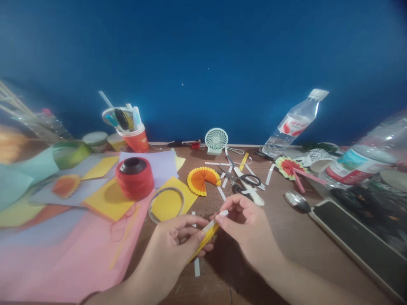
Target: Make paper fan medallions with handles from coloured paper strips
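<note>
Between my two hands is a narrow folded yellow paper strip (203,241) with a white strip, perhaps tape backing, along its upper face. My left hand (178,241) pinches its lower part between thumb and fingers. At the upper end, my right hand (244,228) grips the tip of the white strip with thumb and forefinger. Just beyond lies a pleated orange and yellow paper fan (199,180), opened to most of a circle. Scissors (237,186) with black handles rest behind my right hand among white paper scraps. A roll of tape (167,205) lies on yellow paper.
Left are coloured paper sheets (73,254), a red thread spool (135,180) and a red cup (135,140) of tools. A small fan (216,140) stands at the back. Right are water bottles (295,123), a pleated red rosette (289,167), a spoon (297,201) and a phone (356,237).
</note>
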Demonstrator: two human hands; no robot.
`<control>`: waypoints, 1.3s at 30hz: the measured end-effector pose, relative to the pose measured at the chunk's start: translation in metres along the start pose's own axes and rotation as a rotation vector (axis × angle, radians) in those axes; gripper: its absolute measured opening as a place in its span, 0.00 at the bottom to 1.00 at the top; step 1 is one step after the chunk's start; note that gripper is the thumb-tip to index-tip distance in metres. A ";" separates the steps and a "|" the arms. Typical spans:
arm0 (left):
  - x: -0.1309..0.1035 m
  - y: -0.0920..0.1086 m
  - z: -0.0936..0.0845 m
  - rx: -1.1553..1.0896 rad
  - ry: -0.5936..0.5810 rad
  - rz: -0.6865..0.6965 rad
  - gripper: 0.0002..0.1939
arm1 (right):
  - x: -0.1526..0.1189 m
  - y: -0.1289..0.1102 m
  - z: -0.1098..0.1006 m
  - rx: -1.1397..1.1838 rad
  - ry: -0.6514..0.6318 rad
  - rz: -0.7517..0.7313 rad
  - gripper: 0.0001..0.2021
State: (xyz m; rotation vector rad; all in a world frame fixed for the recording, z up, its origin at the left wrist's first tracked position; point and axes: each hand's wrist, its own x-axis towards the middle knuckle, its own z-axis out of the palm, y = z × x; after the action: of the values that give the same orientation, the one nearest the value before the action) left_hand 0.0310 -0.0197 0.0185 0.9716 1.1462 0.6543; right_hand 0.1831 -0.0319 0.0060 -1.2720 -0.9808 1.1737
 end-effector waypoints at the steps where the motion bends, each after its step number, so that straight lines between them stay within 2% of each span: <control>1: 0.000 0.000 0.000 -0.004 0.003 0.002 0.14 | 0.000 0.000 0.000 0.005 -0.002 0.002 0.09; 11: 0.000 0.001 0.000 -0.037 0.039 0.001 0.13 | 0.001 0.001 -0.001 0.124 -0.032 -0.002 0.09; 27: -0.002 0.001 -0.002 -0.032 0.025 0.092 0.11 | 0.001 0.004 -0.004 0.313 -0.126 0.002 0.08; 31: -0.002 0.001 -0.002 -0.040 0.033 0.089 0.12 | 0.003 0.004 -0.003 0.317 -0.087 0.030 0.10; 34: 0.001 -0.001 -0.003 -0.049 0.053 0.086 0.11 | 0.008 0.003 -0.004 0.357 -0.001 0.057 0.16; 36: 0.002 -0.001 -0.003 -0.051 0.071 0.088 0.11 | 0.010 0.001 -0.006 0.385 0.044 0.045 0.17; 39: 0.003 -0.002 -0.003 -0.035 0.067 0.105 0.11 | 0.009 -0.001 -0.004 0.346 -0.037 0.039 0.15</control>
State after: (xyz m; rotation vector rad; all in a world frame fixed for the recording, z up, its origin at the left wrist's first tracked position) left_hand 0.0286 -0.0175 0.0150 0.9912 1.1442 0.7933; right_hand 0.1889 -0.0240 0.0056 -0.9993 -0.7423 1.3358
